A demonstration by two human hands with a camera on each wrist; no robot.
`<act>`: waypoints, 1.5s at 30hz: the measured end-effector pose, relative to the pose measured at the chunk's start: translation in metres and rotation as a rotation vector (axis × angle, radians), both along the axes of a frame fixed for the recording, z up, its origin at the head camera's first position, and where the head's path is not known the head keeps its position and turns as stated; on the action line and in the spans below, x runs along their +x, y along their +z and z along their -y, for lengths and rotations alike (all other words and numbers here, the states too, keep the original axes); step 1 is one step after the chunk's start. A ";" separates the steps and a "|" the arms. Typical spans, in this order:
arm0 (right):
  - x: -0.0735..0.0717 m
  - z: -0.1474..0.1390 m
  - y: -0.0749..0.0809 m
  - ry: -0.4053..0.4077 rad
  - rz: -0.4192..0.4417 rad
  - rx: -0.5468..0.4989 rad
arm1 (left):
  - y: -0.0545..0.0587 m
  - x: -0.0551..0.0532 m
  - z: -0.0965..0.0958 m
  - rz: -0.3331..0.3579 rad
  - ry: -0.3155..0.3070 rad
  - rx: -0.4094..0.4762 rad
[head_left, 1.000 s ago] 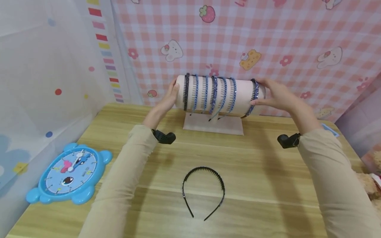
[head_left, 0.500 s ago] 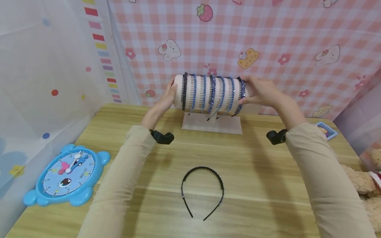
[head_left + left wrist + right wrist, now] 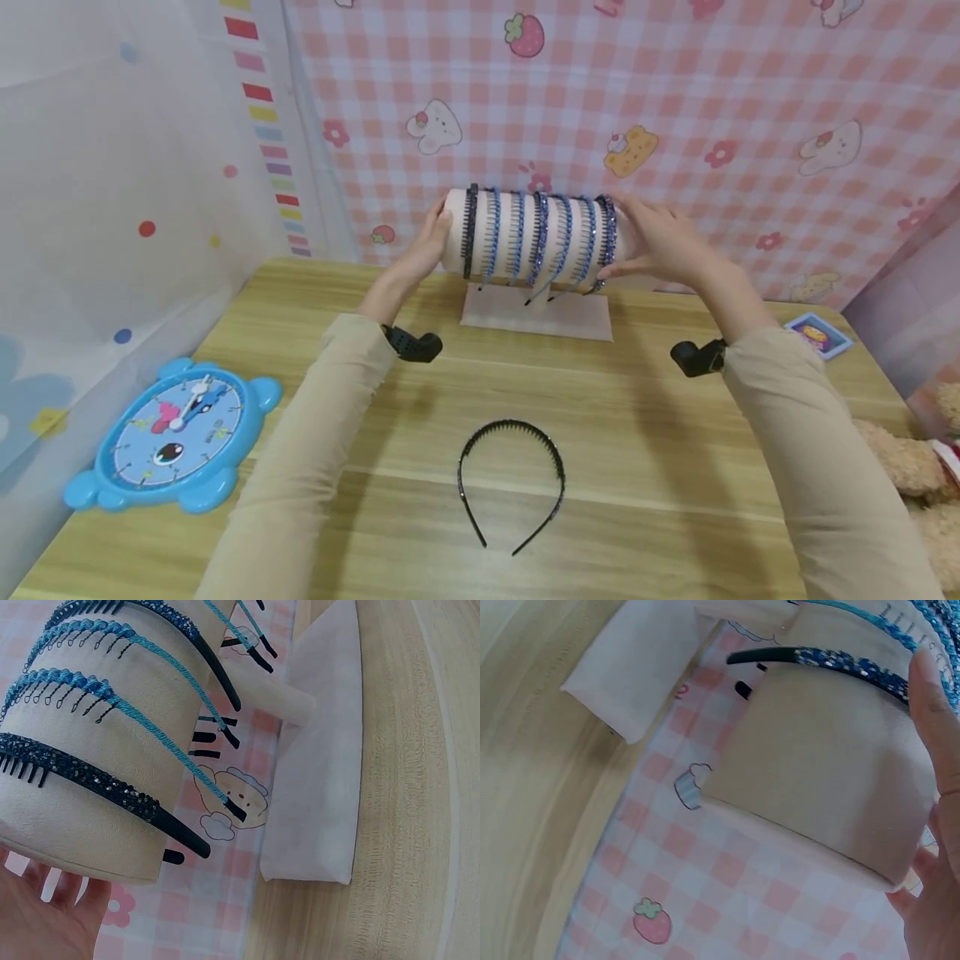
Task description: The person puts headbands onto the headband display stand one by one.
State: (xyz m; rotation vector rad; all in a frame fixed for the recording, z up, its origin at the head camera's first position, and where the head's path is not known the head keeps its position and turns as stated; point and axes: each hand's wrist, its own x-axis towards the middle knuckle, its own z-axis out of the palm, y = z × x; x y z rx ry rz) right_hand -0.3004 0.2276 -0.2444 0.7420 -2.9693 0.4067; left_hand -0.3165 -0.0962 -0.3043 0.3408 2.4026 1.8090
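A cream, padded roll-shaped headband stand (image 3: 495, 313) rises from the back of the table, several blue and black toothed headbands fitted over its roll. At the roll's left end my left hand (image 3: 420, 247) grips it, thumb in front; the left wrist view shows its fingers behind the end. My right hand (image 3: 663, 240) holds the rightmost headband, a glittery dark blue one (image 3: 609, 227), between thumb and fingers. The thumb (image 3: 928, 686) lies against that band in the right wrist view. On the table nearer me lies a black headband (image 3: 512, 423), its tips toward me.
A blue toy clock (image 3: 180, 433) lies at the left of the table. To the right are a small blue-framed item (image 3: 819, 336) and a plush toy (image 3: 900, 458), partly behind the right sleeve. A pink checked cloth (image 3: 480, 92) hangs close behind the stand.
My right hand has slid the glittery dark blue headband leftward along the roll, up near the other bands. The left hand has stayed on the left end.
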 end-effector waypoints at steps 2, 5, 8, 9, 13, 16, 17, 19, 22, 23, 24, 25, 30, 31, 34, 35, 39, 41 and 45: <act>0.003 -0.003 -0.006 -0.013 -0.036 -0.037 | -0.001 0.000 0.000 0.002 0.004 0.001; 0.009 -0.007 -0.015 -0.058 -0.071 -0.127 | -0.002 0.000 -0.001 -0.006 0.013 -0.001; 0.018 -0.013 -0.024 -0.131 0.007 -0.189 | -0.002 0.000 -0.001 -0.010 0.014 -0.005; 0.021 -0.014 -0.027 -0.138 0.057 -0.194 | -0.002 0.000 -0.001 -0.011 0.013 -0.007; 0.035 -0.018 -0.040 -0.128 0.344 -0.159 | -0.001 0.001 -0.001 -0.005 0.011 -0.008; 0.044 -0.013 -0.051 -0.101 0.520 -0.074 | 0.000 0.001 -0.002 -0.009 0.004 -0.004; 0.047 -0.009 -0.054 -0.099 0.575 -0.035 | 0.001 0.001 -0.002 -0.009 0.000 -0.001; 0.052 0.001 -0.061 -0.073 0.652 0.049 | 0.001 0.002 -0.002 -0.014 -0.007 0.004; 0.061 0.021 -0.072 0.011 0.756 0.097 | 0.002 0.002 -0.002 -0.014 -0.016 0.010; 0.064 0.029 -0.075 0.048 0.778 0.103 | 0.002 0.002 -0.002 -0.015 -0.017 0.011; 0.068 0.036 -0.079 0.081 0.793 0.106 | 0.002 0.002 -0.002 -0.016 -0.017 0.010; 0.071 0.044 -0.082 0.111 0.794 0.120 | 0.002 0.002 -0.002 -0.016 -0.015 0.012; 0.087 0.077 -0.103 0.170 0.792 0.168 | 0.001 0.003 -0.002 -0.013 -0.007 0.021; 0.089 0.081 -0.107 0.165 0.795 0.170 | 0.001 0.002 -0.002 -0.012 -0.005 0.023; 0.094 0.089 -0.116 0.144 0.819 0.153 | -0.001 0.001 -0.002 -0.008 -0.009 0.025; 0.094 0.090 -0.118 0.141 0.819 0.148 | -0.001 0.001 -0.002 -0.004 -0.009 0.028; 0.091 0.086 -0.118 0.173 0.792 0.157 | 0.005 0.006 -0.003 0.018 -0.016 0.030; 0.088 0.078 -0.114 0.194 0.781 0.138 | 0.005 0.006 -0.003 0.017 -0.014 0.025; 0.081 0.055 -0.099 0.196 0.786 0.067 | 0.003 0.004 -0.002 -0.004 -0.006 0.015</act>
